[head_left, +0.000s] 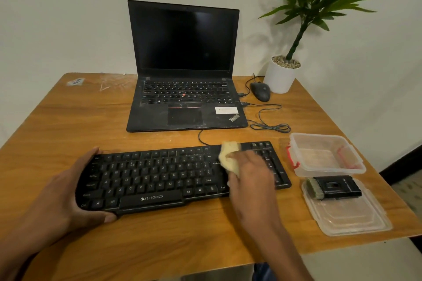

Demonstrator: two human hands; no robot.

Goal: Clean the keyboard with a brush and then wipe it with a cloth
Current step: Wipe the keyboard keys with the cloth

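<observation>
Fingers (pixel 245 158) of the right hand (pixel 250 170) curl around a pale yellow cloth (pixel 229 158), pressing it onto the right part of the black keyboard (pixel 159 178).

At the keyboard's left end the left hand (pixel 68 186) grips the edge, fingertips over the far corner and thumb (pixel 107 218) along the near rim. Keyboard lies across the front of the wooden table (pixel 68 121), with bare wood ahead of it up to the near edge. Just beside its right end sits a clear plastic box (pixel 328 155) with red clips; nearer, the box's lid (pixel 347 217) lies close to the table's right edge, carrying the black brush (pixel 333 187). Behind the keyboard stands an open laptop (pixel 186 66), its cables looping to the right toward a mouse (pixel 260 91) and a potted plant (pixel 283 75) at the far corner.
</observation>
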